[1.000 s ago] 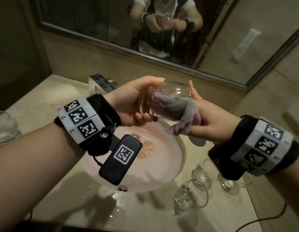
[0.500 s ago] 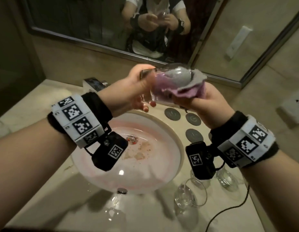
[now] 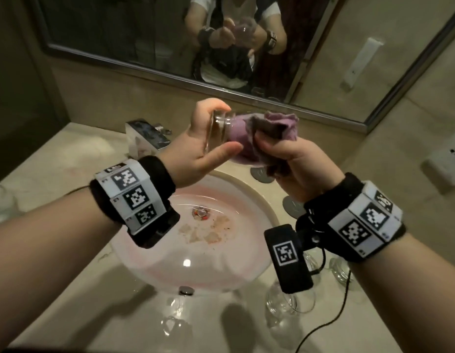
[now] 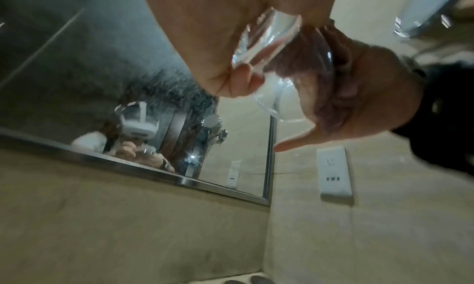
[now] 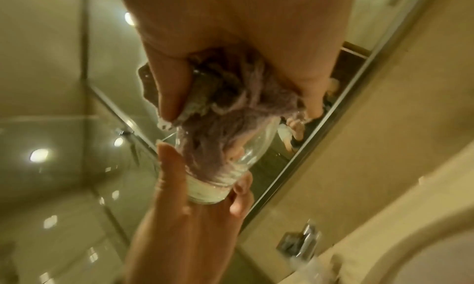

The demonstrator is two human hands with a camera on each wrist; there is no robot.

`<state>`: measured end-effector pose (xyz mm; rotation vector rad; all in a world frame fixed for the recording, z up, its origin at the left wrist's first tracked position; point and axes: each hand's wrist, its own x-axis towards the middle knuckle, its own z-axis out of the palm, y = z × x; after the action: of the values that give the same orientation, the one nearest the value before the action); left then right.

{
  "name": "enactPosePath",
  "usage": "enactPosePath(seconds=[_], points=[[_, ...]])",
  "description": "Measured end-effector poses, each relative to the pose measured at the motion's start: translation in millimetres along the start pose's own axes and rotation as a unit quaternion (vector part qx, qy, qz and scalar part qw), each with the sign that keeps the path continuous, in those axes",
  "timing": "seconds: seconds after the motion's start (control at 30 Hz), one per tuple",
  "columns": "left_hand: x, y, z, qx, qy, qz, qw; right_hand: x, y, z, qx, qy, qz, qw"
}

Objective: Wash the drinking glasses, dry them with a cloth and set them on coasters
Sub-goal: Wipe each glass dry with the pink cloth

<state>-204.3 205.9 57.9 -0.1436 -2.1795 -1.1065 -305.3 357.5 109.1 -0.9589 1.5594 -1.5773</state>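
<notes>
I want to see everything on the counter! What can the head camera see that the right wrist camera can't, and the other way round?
Only the head view shows the sink basin, the round coasters behind it and other glasses on the counter. Only the right wrist view shows the purple cloth pushed deep inside the glass, close up. Both show the left hand gripping the glass by its base and the right hand gripping the cloth.

Left hand [image 3: 196, 149] holds glass [image 3: 221, 131]; right hand [image 3: 292, 161] grips cloth [image 3: 269, 126].
</notes>
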Motion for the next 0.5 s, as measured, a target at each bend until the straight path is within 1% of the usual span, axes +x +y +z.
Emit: enactPosePath(seconds=[0.03,0.07,0.1,0.13,0.17,0.2,0.23,0.27,0.3,0.33,0.37,0.4,0.43,0.47,0.5], points=[[2.1,-3.2,0.8,-0.064,-0.005,-0.067,0.996,0.5,0.4,0.9,-0.026,0.003,-0.013,1.000],[4.7,-4.7,0.6,-0.147,-0.005,-0.159,0.976,0.0,0.5,0.4,-0.077,0.003,-0.036,0.996],[7.6,-3.6,-1.2,-0.252,-0.001,-0.247,0.936,-2.2,-0.6,-1.6,-0.152,-0.004,-0.070,0.986],[8.3,1.0,-4.3,-0.329,-0.027,-0.312,0.891,-4.2,-0.2,-5.8,-0.242,-0.028,-0.098,0.965],[8.5,5.5,-6.7,-0.364,-0.065,-0.355,0.858,-5.1,1.4,-9.7,-0.323,-0.045,-0.124,0.937],[7.9,9.0,-7.8,-0.376,-0.095,-0.378,0.841,-6.6,0.9,-10.7,-0.381,-0.061,-0.154,0.910],[7.8,13.1,-7.4,-0.382,-0.104,-0.390,0.832,-7.1,2.2,-11.1,-0.418,-0.069,-0.183,0.887],[6.8,17.0,-7.0,-0.382,-0.092,-0.394,0.831,-6.7,3.3,-10.0,-0.435,-0.069,-0.200,0.875],[9.6,18.2,-2.9,-0.363,-0.058,-0.381,0.849,-7.2,4.7,-8.8,-0.420,-0.072,-0.187,0.885],[8.7,18.9,0.3,-0.309,-0.013,-0.343,0.887,-6.5,6.4,-6.3,-0.347,-0.065,-0.154,0.923],[9.3,19.5,2.4,-0.227,0.022,-0.282,0.932,-6.4,5.3,-2.3,-0.237,-0.050,-0.119,0.963],[9.4,17.2,3.7,-0.133,0.036,-0.197,0.971,-5.3,4.8,-0.4,-0.137,-0.034,-0.094,0.986],[7.8,13.8,4.0,-0.050,0.043,-0.103,0.993,-4.5,3.6,0.8,-0.063,-0.021,-0.079,0.995],[6.7,11.5,2.1,0.012,0.043,-0.025,0.999,-3.1,2.0,1.5,-0.014,-0.015,-0.066,0.998],[5.2,8.1,0.1,0.058,0.037,0.029,0.997,-3.4,1.4,2.8,0.004,-0.008,-0.049,0.999]])
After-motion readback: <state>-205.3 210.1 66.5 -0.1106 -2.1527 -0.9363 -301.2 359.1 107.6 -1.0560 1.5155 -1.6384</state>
